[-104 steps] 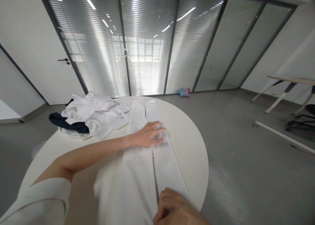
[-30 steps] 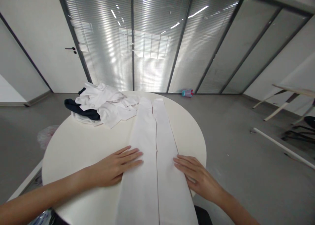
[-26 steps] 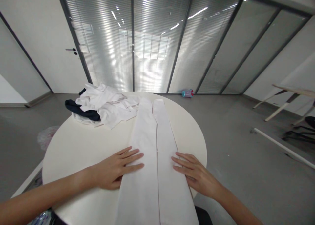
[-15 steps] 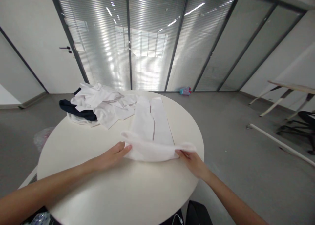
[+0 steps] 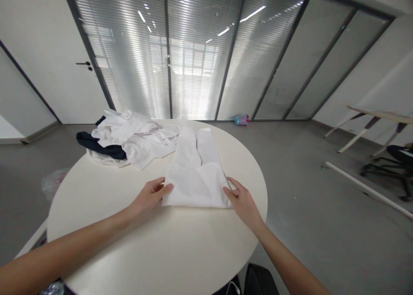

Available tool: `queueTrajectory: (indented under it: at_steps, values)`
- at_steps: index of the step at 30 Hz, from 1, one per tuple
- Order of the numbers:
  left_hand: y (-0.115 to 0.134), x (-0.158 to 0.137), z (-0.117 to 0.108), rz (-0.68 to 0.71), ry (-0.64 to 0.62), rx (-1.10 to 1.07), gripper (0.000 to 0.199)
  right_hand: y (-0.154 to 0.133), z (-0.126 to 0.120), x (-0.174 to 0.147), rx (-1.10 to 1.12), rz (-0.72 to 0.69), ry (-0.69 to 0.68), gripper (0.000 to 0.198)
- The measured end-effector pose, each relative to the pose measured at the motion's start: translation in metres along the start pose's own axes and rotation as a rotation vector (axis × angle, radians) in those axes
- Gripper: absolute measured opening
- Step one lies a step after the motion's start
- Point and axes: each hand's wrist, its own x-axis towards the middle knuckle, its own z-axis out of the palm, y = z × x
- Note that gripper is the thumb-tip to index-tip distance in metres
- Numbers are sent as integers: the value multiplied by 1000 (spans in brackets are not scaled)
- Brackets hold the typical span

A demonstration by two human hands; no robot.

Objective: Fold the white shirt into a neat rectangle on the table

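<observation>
Two bare hands at a folded white garment (image 5: 196, 179) on a round table (image 5: 106, 226). Left hand (image 5: 149, 196) flat and unclenched at the fold's near-left corner, fingertips touching the cloth, gripping nothing. Right hand (image 5: 242, 201) likewise spread and relaxed at the near-right corner, fingers against the edge, nothing grasped. Garment between the two hands, at 12 o'clock from the wearer, near half doubled over the far half; long axis running 6 to 12 o'clock, away toward the glass wall (image 5: 193, 50), with two narrow legs of cloth showing beyond the folded part. From the left hand, cloth at 2 o'clock; from the right hand, at 10 o'clock. Both hands about equally close, each touching its own corner, neither nearer the far end. At 10 o'clock on the table, well apart from the hands, a heap (image 5: 129, 138) of white laundry over a dark piece (image 5: 97, 145), its edge just beside the garment's far left. On the floor at 1 o'clock by the glass, a small bottle (image 5: 241, 120) on its side.
</observation>
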Motion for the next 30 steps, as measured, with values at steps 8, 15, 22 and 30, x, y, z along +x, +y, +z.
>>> queueTrajectory:
  at_steps: [8, 15, 22, 30]
  values:
    - [-16, 15, -8, 10, -22, 192, 73, 3, -1, -10, -172, -41, 35, 55]
    - [-3, 17, -16, 318, 141, 578, 65, -11, -4, -5, -494, -176, 145, 41]
    - [22, 35, 27, 643, -77, 1124, 51, -46, 18, 20, -751, -416, -14, 55]
    - [1, 49, 41, 511, -116, 1191, 72, -33, 25, 29, -844, -340, -96, 65]
